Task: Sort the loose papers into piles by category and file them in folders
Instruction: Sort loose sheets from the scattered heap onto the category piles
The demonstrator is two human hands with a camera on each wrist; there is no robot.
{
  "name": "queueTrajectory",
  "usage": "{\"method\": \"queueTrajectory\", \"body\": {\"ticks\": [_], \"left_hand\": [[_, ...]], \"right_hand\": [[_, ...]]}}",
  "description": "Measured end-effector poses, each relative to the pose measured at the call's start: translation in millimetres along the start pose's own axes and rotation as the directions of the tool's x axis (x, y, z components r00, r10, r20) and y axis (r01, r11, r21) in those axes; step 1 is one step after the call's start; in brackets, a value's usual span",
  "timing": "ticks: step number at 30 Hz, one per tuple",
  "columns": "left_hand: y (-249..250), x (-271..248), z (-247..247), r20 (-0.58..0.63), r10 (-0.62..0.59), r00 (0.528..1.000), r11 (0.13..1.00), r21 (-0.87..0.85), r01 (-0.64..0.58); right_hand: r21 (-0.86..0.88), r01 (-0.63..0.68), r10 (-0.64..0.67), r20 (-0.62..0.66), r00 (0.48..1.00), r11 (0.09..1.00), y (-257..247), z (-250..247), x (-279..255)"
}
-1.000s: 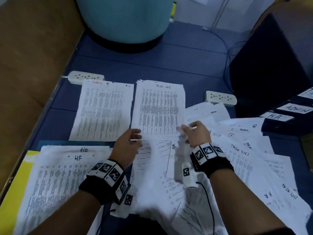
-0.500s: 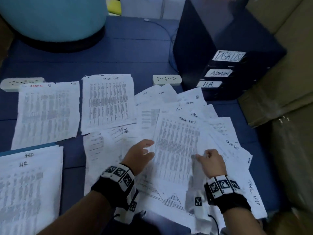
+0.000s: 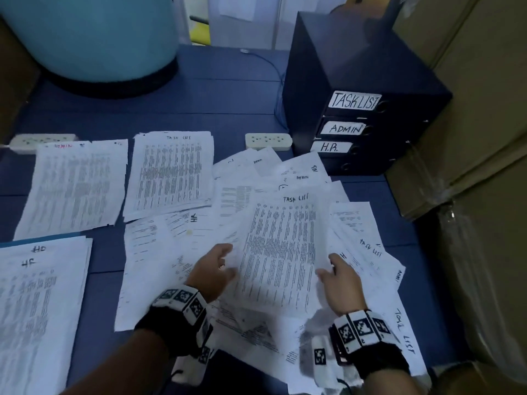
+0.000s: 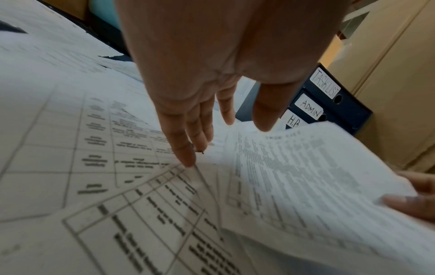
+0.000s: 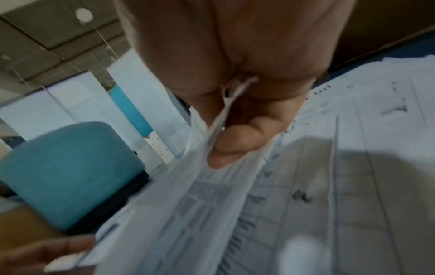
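A printed sheet headed TASK LIST is raised off the loose heap of papers. My right hand pinches its right edge; the right wrist view shows curled fingers gripping the paper. My left hand is by the sheet's left edge, its fingers straight and touching the papers underneath. Three sorted piles lie to the left: ADMIN, TASK LIST and HR. Dark blue folders labelled TASKLIST, ADMIN and H.R. are stacked at the back right.
Two white power strips lie behind the papers. A teal round stool stands at the back left. Cardboard boxes line the right side. A cable runs beside the folders.
Both hands left the sorted Task List pile and moved right onto the loose heap. The right hand took a Task List sheet by its edge and lifted it.
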State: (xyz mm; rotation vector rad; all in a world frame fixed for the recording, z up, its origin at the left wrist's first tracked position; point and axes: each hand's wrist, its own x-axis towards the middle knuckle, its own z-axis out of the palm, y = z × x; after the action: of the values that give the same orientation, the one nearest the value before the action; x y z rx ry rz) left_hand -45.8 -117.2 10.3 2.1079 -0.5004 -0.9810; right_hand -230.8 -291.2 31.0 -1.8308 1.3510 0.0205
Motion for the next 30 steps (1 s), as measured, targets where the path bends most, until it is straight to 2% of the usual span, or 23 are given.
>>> {"method": "queueTrajectory", "body": {"ticks": [3,6,9,12,14,17,20,24,30], "left_hand": [[-3.7,-4.7,-3.3,-0.009,-0.009,1.0,0.986,-0.165,0.007],[1.8,-15.8,-11.1,0.022,0.007,1.0,0.917,-0.399,0.002],[4.8,-23.6,-25.0,0.015,0.076,0.997,0.889,-0.454,-0.061],[10.3,-25.3,-46.2,-0.118,0.079,0.99,0.883,-0.453,-0.124],[6.1,-17.6,-68.3,-0.24,0.046,0.97,0.912,-0.385,-0.138],[-4.0,-5.8,-105.1,-0.318,-0.022,0.948,0.951,-0.299,-0.079],[-16.2,5.2,-138.9,-0.375,-0.107,0.921,0.89,-0.45,-0.08],[-28.7,13.6,-176.9,-0.381,-0.179,0.907,0.788,-0.608,-0.1],[-57.1,27.0,-202.6,-0.36,-0.215,0.908,0.81,-0.586,-0.041]], "right_hand": [[0.165,0.124,-0.12,-0.029,0.992,0.979,-8.5,-19.2,-10.8],[0.279,0.212,-0.22,-0.006,0.976,0.936,-24.0,-31.0,-16.1],[0.353,0.26,-0.289,0.03,0.957,0.899,-50.1,-28.0,-19.0],[0.409,0.262,-0.325,0.093,0.941,0.874,-77.2,-10.8,-24.4],[0.398,0.22,-0.315,0.193,0.929,0.891,-92.4,4.9,-28.7],[0.393,0.156,-0.291,0.312,0.905,0.906,-115.2,36.0,-24.3],[0.367,0.157,-0.27,0.279,0.922,0.917,-144.7,66.4,-8.0],[0.311,0.166,-0.238,0.209,0.949,0.936,-189.9,99.5,30.4],[0.131,0.163,-0.179,0.118,0.977,0.978,-242.2,149.0,97.4]]}}
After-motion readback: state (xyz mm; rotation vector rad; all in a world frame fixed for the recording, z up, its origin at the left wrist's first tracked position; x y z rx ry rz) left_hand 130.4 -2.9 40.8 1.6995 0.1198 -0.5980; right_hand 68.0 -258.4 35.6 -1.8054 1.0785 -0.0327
